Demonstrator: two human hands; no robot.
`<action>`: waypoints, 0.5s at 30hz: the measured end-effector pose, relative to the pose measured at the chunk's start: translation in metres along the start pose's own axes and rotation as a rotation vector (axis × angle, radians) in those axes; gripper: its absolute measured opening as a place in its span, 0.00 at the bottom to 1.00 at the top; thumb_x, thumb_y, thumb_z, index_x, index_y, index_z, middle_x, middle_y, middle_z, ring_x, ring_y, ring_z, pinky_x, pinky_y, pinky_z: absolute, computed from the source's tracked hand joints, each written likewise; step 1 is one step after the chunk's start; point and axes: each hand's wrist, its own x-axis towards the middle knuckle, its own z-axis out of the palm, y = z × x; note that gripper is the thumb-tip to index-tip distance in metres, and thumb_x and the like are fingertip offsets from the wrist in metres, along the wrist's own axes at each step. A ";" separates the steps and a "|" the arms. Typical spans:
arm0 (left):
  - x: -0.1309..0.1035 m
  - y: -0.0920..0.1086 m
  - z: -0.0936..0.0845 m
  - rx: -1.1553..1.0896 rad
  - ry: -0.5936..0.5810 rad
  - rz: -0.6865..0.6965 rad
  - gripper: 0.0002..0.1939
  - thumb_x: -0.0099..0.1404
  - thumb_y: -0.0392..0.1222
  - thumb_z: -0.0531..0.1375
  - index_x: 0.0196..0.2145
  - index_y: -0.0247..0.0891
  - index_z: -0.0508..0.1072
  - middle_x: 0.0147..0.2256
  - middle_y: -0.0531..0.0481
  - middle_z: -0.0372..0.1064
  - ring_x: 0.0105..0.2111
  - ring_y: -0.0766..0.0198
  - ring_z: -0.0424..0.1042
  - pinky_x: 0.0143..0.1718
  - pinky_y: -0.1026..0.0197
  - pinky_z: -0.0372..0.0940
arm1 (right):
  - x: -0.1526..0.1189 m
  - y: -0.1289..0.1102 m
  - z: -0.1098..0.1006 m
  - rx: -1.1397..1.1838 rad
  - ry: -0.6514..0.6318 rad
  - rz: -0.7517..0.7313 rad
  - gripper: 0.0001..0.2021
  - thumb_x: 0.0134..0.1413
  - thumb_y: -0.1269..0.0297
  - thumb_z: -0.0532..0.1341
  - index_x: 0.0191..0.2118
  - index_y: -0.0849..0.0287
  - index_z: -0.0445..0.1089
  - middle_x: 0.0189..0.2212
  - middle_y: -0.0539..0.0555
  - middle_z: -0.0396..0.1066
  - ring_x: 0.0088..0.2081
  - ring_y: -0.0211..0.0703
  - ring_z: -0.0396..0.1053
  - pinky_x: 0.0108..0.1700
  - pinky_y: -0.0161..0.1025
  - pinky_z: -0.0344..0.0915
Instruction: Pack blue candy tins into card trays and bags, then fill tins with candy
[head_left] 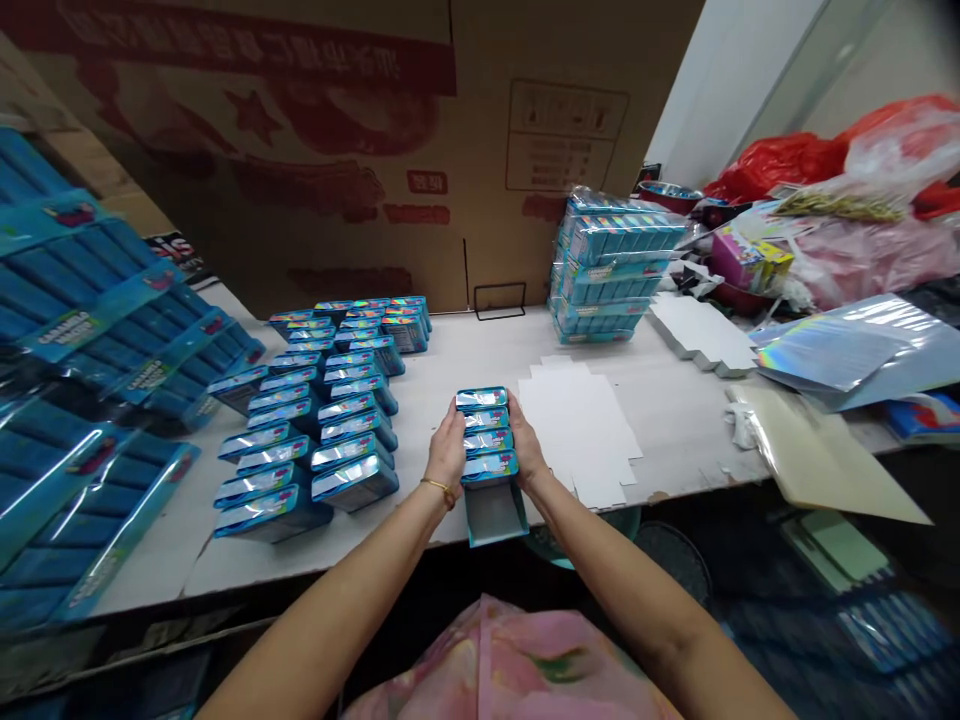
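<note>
Between the left hand [447, 450] and right hand [526, 448], a row of four small blue boxes [484, 436] is clamped from both sides at the table [675, 420] edge, kept aligned. Loose rows of boxes [315, 420] are laid out leftward; flat white cartons [577, 430] are placed just right.

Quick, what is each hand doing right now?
Left hand: closed on the left side of the row of small blue boxes.
Right hand: closed on the row's right side.

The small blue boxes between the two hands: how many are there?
4 small blue boxes with shiny foil tops, in one row from far to near, pressed between the left hand and right hand. More may be hidden underneath.
</note>
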 end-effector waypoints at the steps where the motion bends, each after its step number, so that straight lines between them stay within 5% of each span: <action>1: 0.000 -0.002 -0.001 0.018 0.002 0.009 0.25 0.61 0.45 0.50 0.56 0.42 0.53 0.45 0.47 0.67 0.37 0.65 0.70 0.38 0.60 0.66 | 0.000 0.003 -0.001 -0.029 0.001 -0.017 0.30 0.50 0.41 0.45 0.56 0.52 0.52 0.47 0.51 0.64 0.46 0.42 0.64 0.45 0.39 0.62; 5: -0.002 -0.006 -0.004 0.069 0.013 -0.005 0.24 0.62 0.45 0.49 0.56 0.44 0.53 0.44 0.48 0.67 0.35 0.66 0.71 0.37 0.59 0.67 | 0.004 0.009 -0.007 -0.169 -0.049 -0.072 0.28 0.53 0.47 0.47 0.57 0.52 0.48 0.50 0.52 0.61 0.48 0.41 0.61 0.47 0.38 0.60; 10: -0.006 -0.003 -0.003 0.087 0.010 -0.045 0.26 0.62 0.46 0.49 0.57 0.44 0.49 0.47 0.47 0.65 0.39 0.64 0.69 0.39 0.58 0.66 | 0.024 -0.014 -0.016 -0.701 -0.068 -0.195 0.23 0.51 0.51 0.51 0.51 0.54 0.59 0.47 0.54 0.61 0.46 0.41 0.61 0.49 0.39 0.56; 15: -0.008 -0.008 -0.015 0.099 0.002 0.026 0.34 0.59 0.52 0.51 0.59 0.44 0.43 0.60 0.48 0.42 0.55 0.61 0.54 0.48 0.61 0.60 | 0.045 -0.040 -0.019 -0.982 -0.207 -0.292 0.19 0.50 0.52 0.55 0.48 0.51 0.61 0.40 0.50 0.67 0.37 0.40 0.65 0.42 0.39 0.59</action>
